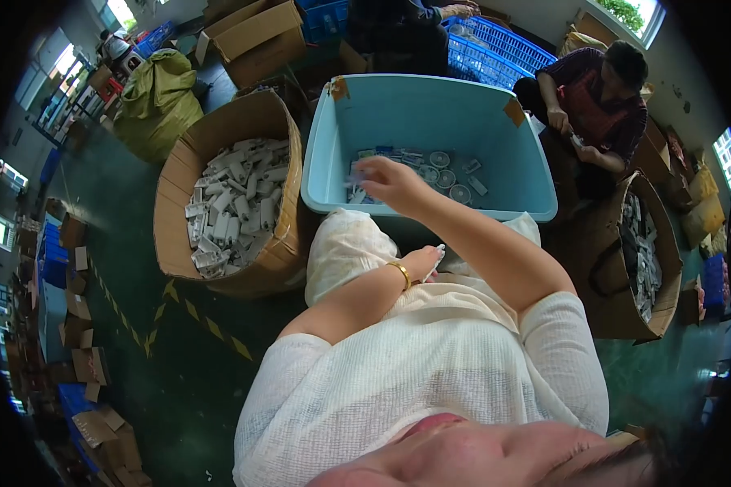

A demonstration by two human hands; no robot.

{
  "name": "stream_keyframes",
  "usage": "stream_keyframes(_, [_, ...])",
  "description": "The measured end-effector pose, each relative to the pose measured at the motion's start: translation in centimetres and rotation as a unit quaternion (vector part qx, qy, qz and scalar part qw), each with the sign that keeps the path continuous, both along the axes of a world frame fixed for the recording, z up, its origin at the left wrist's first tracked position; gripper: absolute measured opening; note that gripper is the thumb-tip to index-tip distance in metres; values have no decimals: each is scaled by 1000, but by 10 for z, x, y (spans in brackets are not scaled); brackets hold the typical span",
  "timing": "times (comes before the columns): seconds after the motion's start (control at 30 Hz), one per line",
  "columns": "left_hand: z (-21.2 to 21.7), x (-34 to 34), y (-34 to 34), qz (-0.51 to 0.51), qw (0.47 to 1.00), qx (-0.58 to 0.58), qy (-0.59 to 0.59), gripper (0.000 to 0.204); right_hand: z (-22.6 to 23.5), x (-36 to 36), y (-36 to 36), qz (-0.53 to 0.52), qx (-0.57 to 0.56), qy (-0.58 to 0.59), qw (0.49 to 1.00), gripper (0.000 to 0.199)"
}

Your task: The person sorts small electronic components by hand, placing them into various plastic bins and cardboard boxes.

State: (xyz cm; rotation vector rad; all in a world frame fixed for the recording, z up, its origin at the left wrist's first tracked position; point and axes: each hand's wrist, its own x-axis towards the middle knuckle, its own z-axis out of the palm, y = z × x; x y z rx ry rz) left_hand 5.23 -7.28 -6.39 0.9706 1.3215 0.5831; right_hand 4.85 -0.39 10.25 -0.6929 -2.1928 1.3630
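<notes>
My right hand (388, 183) reaches over the near left side of a big light-blue plastic tub (439, 93). Its fingers are pinched around a small translucent plastic piece (353, 180), slightly blurred. On the tub's floor lie white round wheel-like parts (460, 193) and small flat pieces. Close to my lap, my left hand (421, 261), below a gold bracelet (400, 276), is closed on a small white plastic part (440, 256). Most of that part is hidden by the hand.
A cardboard box (170, 203) heaped with white plastic housings (240, 203) stands left of the tub. Another carton (662, 300) with similar parts is at right. A co-worker (597, 114) sits beyond it, near a blue crate (503, 49). A yellow-green sack (158, 105) stands far left.
</notes>
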Motion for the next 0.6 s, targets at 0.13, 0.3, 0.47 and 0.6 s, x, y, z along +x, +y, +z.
stream_keyframes(0.13, [17,-8,4,15,999,-34,-28,40,38,-35,-31,99,59,104,988,57])
stream_keyframes(0.3, [2,-16,8,58,991,-25,-117,41,-32,13,-25,52,102,-35,993,59])
stream_keyframes(0.47, [28,-10,2,85,992,-20,-91,44,-65,70,10,-65,119,-90,987,43])
stream_keyframes(0.6, [34,-25,1,185,960,-35,-206,40,-61,92,23,-26,-23,-202,979,37])
